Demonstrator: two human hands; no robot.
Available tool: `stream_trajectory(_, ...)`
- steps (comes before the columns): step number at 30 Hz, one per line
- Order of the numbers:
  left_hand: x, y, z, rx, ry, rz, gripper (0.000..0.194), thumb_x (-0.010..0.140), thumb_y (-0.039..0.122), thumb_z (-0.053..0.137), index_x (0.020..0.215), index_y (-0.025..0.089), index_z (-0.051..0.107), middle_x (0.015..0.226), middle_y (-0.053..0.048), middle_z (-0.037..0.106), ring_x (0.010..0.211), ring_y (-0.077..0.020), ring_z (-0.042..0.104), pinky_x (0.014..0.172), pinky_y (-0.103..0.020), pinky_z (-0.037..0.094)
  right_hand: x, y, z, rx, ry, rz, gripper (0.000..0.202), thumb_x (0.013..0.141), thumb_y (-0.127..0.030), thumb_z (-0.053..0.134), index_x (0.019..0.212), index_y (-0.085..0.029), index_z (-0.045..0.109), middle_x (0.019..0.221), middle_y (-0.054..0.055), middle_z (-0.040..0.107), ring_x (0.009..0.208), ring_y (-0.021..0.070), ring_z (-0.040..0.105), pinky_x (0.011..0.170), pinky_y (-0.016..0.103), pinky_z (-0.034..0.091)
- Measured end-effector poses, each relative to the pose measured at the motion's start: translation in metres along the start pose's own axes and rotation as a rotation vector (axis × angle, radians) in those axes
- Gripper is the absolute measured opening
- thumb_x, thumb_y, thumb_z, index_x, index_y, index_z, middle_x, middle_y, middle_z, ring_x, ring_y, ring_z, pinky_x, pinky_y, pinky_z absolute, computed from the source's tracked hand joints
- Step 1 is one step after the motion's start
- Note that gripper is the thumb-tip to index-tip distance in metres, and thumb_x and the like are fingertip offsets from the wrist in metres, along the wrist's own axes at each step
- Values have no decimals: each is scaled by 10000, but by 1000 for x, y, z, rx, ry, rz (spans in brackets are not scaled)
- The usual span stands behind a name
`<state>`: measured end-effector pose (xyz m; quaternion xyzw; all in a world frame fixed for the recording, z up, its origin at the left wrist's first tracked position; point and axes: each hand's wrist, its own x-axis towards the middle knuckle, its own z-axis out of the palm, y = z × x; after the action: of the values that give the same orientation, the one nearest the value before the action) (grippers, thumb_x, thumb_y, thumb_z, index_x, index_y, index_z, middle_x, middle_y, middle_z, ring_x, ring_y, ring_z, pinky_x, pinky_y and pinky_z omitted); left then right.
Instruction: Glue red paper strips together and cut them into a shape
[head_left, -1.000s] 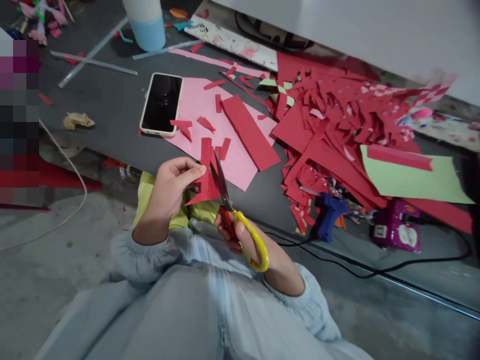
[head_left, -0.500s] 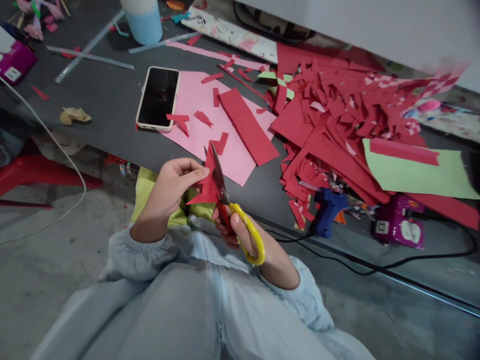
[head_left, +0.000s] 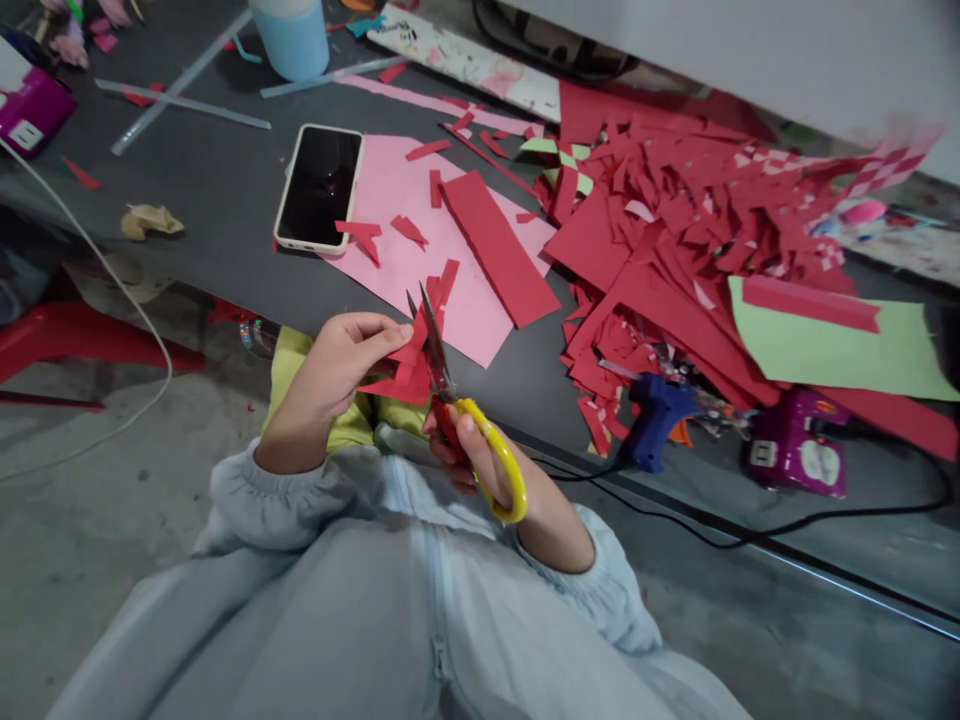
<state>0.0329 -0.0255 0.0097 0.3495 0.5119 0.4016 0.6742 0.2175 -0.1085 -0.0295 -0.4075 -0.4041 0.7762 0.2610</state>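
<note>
On my feed, the scissors [head_left: 442,372] have long metal blades, dark along part of their length, with a yellow loop handle and a red one beside it. They are in the air at the near edge of the grey desk [head_left: 240,225], in front of the light blue jacket [head_left: 352,590], tips close to the pink sheet [head_left: 446,240]. I see the right hand [head_left: 486,462] closed around the handles, thumb at the yellow loop and fingers curled by the red one. The blades stand slightly apart, against a piece of red paper [head_left: 412,378]; I cannot tell how deep it sits between them. The left hand [head_left: 351,362] pinches that paper, thumb and forefinger together on its left edge. The scissors' long axis runs aslant from the handles at lower right to the tips at upper left, pointing away from the body. The paper is bent and irregular, its lower part reaching left toward a narrow end; I cannot make out one clear long axis for it.
</note>
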Motion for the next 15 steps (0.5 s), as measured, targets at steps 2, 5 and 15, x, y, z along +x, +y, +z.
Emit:
stream_trajectory(2,2,0,-1,-2,-3,-14,342,569,406,884,617,151,661,582,31,618,522,-73,559,514,-180,460,0,0,1,5,15,16,633,859,-812,380,981,-210,531,666,-63,358,445,51,255,365,198,265)
stream_trajectory(5,4,0,-2,-3,-4,-34,356,547,412,897,617,149,667,584,23,624,530,-80,568,524,-187,477,1,1,1,27,19,41,628,850,-815,397,963,-211,525,659,-72,341,434,43,234,356,192,257)
stream_trajectory(15,4,0,-8,103,-32,3,364,523,390,904,706,150,701,659,2,678,580,-101,595,578,-219,497,4,0,2,-7,44,54,621,854,-816,384,953,-221,534,667,-64,346,435,53,233,358,207,241)
